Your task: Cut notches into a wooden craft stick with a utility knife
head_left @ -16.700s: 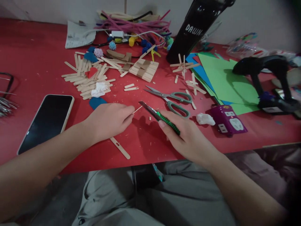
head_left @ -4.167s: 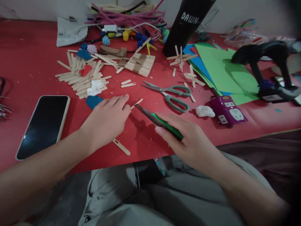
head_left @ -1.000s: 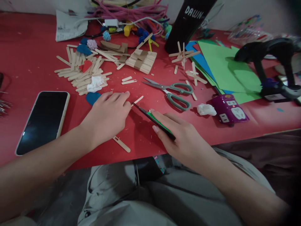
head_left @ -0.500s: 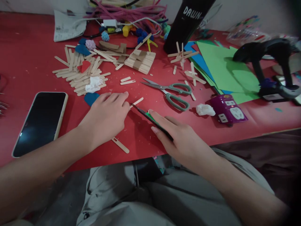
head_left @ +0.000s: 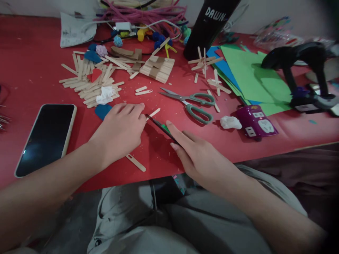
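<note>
In the head view my left hand (head_left: 120, 125) lies low on the table, its fingers bent down over a wooden craft stick (head_left: 155, 113) and pressing it to the surface. One end of the stick sticks out past the fingertips. My right hand (head_left: 193, 151) is closed around a black and green utility knife (head_left: 164, 129), index finger stretched along its top. The blade's tip meets the stick right beside my left thumb side. Below my left hand lies another craft stick (head_left: 136, 163) with a slot cut in it. Small wood chips are scattered around.
Grey-handled scissors (head_left: 189, 100) lie open beyond my hands. A pile of craft sticks (head_left: 87, 83) spreads at the left, near a phone (head_left: 46, 139). To the right are a white lump (head_left: 230, 122), a purple power adapter (head_left: 255, 121), and green paper (head_left: 254, 77). A black bottle (head_left: 209, 31) stands behind.
My right hand and the knife have shifted slightly left, and the rear of the knife is now more covered by the hand. My left hand stays put on the stick.
</note>
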`<action>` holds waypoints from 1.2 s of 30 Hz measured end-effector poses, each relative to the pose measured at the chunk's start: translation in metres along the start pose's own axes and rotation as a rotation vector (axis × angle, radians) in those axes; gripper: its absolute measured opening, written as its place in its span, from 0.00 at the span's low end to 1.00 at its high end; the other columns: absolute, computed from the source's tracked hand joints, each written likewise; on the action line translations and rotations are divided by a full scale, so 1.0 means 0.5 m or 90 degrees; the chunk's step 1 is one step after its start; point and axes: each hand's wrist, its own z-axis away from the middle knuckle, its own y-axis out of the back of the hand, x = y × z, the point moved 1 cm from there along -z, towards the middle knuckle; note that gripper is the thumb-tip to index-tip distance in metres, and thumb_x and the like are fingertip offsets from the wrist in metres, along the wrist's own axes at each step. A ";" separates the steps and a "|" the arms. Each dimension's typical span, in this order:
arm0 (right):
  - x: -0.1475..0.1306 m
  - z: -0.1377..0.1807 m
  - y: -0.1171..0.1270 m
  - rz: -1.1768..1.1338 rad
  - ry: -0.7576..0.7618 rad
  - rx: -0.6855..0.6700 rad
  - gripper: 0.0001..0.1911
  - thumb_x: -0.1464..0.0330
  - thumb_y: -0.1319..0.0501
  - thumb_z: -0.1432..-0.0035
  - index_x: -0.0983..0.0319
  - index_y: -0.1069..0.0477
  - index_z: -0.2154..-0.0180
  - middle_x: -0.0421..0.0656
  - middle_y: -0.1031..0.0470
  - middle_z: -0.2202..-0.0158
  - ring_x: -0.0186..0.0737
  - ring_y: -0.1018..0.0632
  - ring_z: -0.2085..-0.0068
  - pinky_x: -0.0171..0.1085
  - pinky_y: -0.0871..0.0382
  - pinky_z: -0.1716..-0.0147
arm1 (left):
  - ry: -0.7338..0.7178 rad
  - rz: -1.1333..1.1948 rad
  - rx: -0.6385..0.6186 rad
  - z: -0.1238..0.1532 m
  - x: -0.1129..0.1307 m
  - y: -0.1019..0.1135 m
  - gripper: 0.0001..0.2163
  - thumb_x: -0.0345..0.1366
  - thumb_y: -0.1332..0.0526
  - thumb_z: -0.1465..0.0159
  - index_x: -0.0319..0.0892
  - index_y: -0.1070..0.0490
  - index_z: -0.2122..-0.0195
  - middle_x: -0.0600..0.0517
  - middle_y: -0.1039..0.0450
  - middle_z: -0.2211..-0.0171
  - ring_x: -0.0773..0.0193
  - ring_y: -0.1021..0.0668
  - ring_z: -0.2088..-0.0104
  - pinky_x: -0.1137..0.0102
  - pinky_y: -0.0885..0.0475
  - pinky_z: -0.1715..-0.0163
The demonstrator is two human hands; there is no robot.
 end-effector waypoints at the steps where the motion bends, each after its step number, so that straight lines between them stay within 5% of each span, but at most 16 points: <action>1: 0.001 0.000 0.002 -0.003 0.002 0.005 0.33 0.68 0.52 0.20 0.68 0.39 0.20 0.58 0.15 0.53 0.51 0.15 0.64 0.50 0.15 0.61 | 0.003 -0.004 0.001 0.000 0.000 0.000 0.21 0.21 0.46 0.31 0.33 0.15 0.48 0.34 0.20 0.33 0.36 0.16 0.39 0.47 0.21 0.37; 22: -0.004 -0.004 0.006 0.027 -0.005 0.001 0.33 0.69 0.51 0.22 0.67 0.38 0.21 0.58 0.15 0.53 0.52 0.15 0.63 0.47 0.18 0.63 | 0.025 -0.019 -0.020 -0.006 0.006 0.007 0.19 0.22 0.43 0.33 0.35 0.14 0.49 0.34 0.19 0.35 0.38 0.15 0.42 0.50 0.19 0.43; 36: -0.018 0.006 0.003 0.033 -0.015 -0.011 0.34 0.70 0.51 0.24 0.68 0.39 0.21 0.58 0.16 0.52 0.53 0.16 0.65 0.51 0.17 0.61 | 0.039 0.022 -0.079 -0.017 0.009 0.015 0.22 0.19 0.45 0.34 0.30 0.14 0.47 0.30 0.22 0.33 0.33 0.18 0.36 0.46 0.20 0.38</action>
